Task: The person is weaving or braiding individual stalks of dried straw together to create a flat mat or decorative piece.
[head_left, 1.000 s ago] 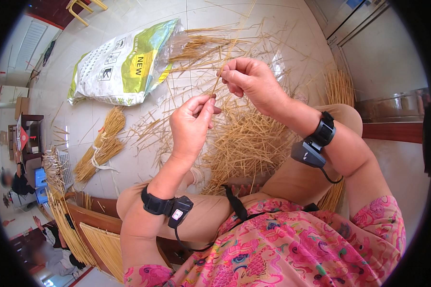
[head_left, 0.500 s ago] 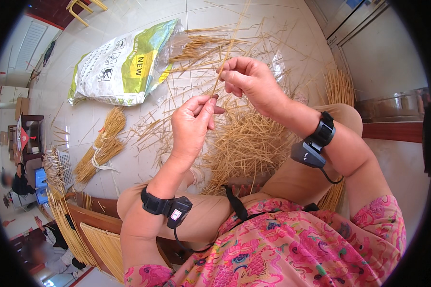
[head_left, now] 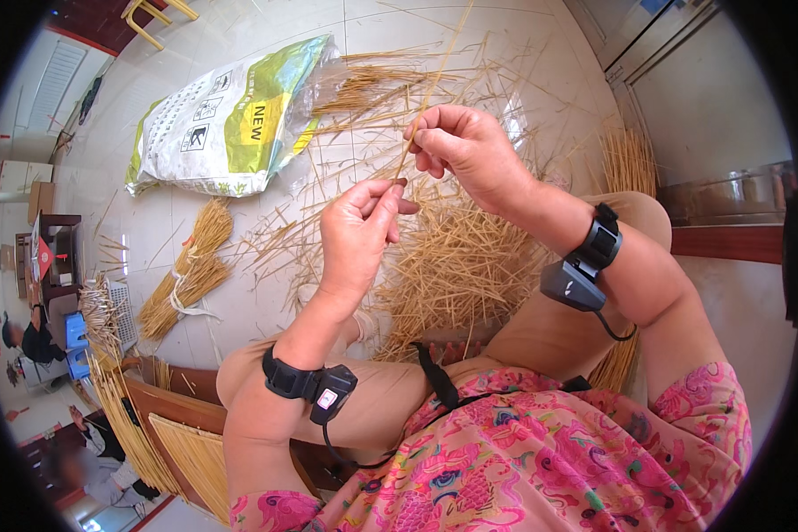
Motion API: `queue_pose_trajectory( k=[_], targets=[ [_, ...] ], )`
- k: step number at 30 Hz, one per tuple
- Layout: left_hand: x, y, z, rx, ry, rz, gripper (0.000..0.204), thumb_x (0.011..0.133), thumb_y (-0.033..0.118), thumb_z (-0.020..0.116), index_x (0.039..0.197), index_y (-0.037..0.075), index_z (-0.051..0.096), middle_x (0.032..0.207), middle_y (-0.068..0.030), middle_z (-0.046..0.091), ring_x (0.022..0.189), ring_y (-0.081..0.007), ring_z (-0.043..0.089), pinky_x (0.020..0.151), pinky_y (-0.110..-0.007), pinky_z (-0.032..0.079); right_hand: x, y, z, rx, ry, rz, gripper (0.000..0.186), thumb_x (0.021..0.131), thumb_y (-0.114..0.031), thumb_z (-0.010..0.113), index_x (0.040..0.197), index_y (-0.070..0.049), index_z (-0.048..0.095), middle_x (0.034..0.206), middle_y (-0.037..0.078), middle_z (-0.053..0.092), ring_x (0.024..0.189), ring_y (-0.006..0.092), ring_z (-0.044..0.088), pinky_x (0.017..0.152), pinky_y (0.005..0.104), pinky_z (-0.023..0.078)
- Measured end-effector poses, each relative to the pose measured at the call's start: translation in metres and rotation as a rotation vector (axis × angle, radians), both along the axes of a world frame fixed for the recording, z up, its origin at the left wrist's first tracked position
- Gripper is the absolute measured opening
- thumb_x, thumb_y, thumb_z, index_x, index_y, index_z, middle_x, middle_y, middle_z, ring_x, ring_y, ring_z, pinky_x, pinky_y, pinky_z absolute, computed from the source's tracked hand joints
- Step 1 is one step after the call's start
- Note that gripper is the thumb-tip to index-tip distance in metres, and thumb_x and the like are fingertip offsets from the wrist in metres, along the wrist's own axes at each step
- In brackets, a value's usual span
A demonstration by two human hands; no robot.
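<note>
A long, thin straw runs up between my hands. My left hand pinches its lower part between thumb and fingers. Higher and to the right, my right hand grips the same straw with thumb and forefinger, the other fingers curled. Below both hands lies a loose heap of straw pieces between my legs. Scattered stalks cover the tiles beyond, and a tied straw bundle lies to the left.
A white-and-green plastic sack lies upper left. Upright straw leans beside a metal door at right. A wooden board with long stalks is by my left leg. Two other people are at far left, near blue stools.
Both hands have shifted very slightly, keeping their grip on the straw. The people at far left have moved a little.
</note>
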State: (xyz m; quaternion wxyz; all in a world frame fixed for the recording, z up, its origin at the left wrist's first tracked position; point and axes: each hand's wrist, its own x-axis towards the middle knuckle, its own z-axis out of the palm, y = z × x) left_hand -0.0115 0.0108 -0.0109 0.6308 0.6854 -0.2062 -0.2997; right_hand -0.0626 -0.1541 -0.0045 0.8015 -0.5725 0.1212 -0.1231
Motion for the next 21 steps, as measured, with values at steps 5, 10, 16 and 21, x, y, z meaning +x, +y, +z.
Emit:
queue_pose_trajectory(
  k=[5,10,16,21],
  targets=[
    [-0.001,0.000,0.000,-0.048,0.041,-0.002,0.016,0.089,0.013,0.054,0.094,-0.002,0.060,0.076,-0.0083,0.066,0.050,-0.0019,0.045,0.045,-0.016,0.036,0.000,0.000,-0.003,0.126,0.005,0.046,0.009,0.084,-0.010,0.056,0.079,-0.003,0.057,0.067,0.003,0.056,0.057,0.0073,0.049,0.051,0.0213,0.040],
    [-0.002,0.000,-0.003,-0.073,0.077,0.008,0.016,0.090,0.013,0.053,0.096,-0.001,0.059,0.078,-0.0080,0.066,0.051,-0.0015,0.045,0.045,-0.016,0.036,-0.001,0.003,-0.004,0.182,0.140,0.086,0.009,0.085,-0.011,0.053,0.079,-0.004,0.054,0.066,0.000,0.049,0.053,0.0067,0.043,0.046,0.0204,0.032],
    [-0.002,0.000,-0.005,-0.088,0.124,0.035,0.016,0.090,0.014,0.053,0.096,0.001,0.059,0.077,-0.0071,0.066,0.051,-0.0016,0.044,0.045,-0.015,0.034,-0.002,0.000,0.000,-0.215,0.209,0.136,0.017,0.078,-0.015,0.061,0.075,0.001,0.059,0.062,0.003,0.056,0.056,0.0085,0.050,0.049,0.0238,0.041],
    [0.007,0.000,0.000,-0.144,0.158,0.084,0.016,0.090,0.014,0.053,0.097,0.001,0.059,0.073,-0.0061,0.064,0.051,-0.0020,0.043,0.045,-0.016,0.033,-0.007,0.003,0.007,-0.616,0.316,0.329,0.025,0.074,-0.024,0.067,0.073,0.000,0.063,0.063,0.008,0.060,0.057,0.0106,0.054,0.054,0.0273,0.045]
  ],
)
